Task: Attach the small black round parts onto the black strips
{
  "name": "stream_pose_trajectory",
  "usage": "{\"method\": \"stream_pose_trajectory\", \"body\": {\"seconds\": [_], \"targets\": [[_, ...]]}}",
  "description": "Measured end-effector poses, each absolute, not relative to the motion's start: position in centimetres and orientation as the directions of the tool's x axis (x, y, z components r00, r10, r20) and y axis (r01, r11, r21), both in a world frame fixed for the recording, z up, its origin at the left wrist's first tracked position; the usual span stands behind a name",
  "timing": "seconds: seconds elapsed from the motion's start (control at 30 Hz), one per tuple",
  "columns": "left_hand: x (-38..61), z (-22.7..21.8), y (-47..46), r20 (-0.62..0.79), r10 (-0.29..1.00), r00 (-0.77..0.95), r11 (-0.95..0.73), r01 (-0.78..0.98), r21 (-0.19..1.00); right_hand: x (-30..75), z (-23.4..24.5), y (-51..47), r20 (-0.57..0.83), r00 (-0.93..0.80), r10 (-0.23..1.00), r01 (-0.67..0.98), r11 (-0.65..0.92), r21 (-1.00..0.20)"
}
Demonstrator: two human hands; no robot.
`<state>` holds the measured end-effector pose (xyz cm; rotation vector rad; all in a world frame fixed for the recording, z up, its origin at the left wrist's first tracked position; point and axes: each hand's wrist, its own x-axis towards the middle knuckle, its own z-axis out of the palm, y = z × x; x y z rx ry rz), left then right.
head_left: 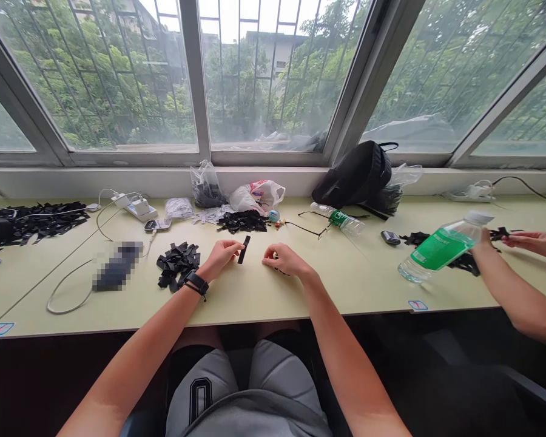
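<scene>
My left hand (221,256) pinches a short black strip (244,249) and holds it upright just above the pale green table (300,291). A black watch sits on that wrist. My right hand (286,261) rests on the table a little to the right, fingers curled over a small dark piece that is mostly hidden. A pile of black strips (178,263) lies just left of my left hand. A second pile of black pieces (243,221) sits farther back.
A phone (117,265) with a white cable lies at left, a power strip (135,206) behind it. Plastic bags (255,195), glasses (313,224) and a lying bottle (341,220) sit near the sill. Another person's hands (528,243) work at right beside a green-labelled bottle (439,252) and a black bag (355,173).
</scene>
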<state>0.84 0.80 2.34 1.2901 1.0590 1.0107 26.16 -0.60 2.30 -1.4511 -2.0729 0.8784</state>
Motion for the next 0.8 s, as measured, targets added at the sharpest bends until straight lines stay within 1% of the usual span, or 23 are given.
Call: {"method": "stream_pose_trajectory", "body": {"seconds": [0.17,0.3,0.4,0.53,0.67,0.8], "targets": [[0.9,2.2,0.7,0.005,0.97,0.242,-0.02,0.059,0.998,25.4,3.2,-0.8,0.197,-0.326,0.925,0.589,0.362,-0.723],[1.3,2.2,0.3,0.073,0.961,0.265,-0.111,0.13,0.985,24.3,3.9,-1.1,0.317,-0.311,0.896,0.444,0.432,-0.785],[1.4,2.1,0.1,0.124,0.946,0.301,-0.181,0.17,0.969,23.4,3.9,-1.3,0.323,-0.342,0.882,0.361,0.441,-0.822],[1.4,2.0,0.0,0.18,0.908,0.378,-0.254,0.157,0.954,22.5,3.2,-1.2,0.34,-0.385,0.858,0.337,0.473,-0.814],[1.3,2.0,0.0,0.197,0.884,0.425,-0.284,0.152,0.947,22.5,2.5,-0.8,0.35,-0.358,0.866,0.338,0.469,-0.816],[1.2,2.2,-0.2,0.202,0.87,0.45,-0.279,0.109,0.954,22.6,2.3,-0.6,0.334,-0.359,0.871,0.309,0.449,-0.838]]}}
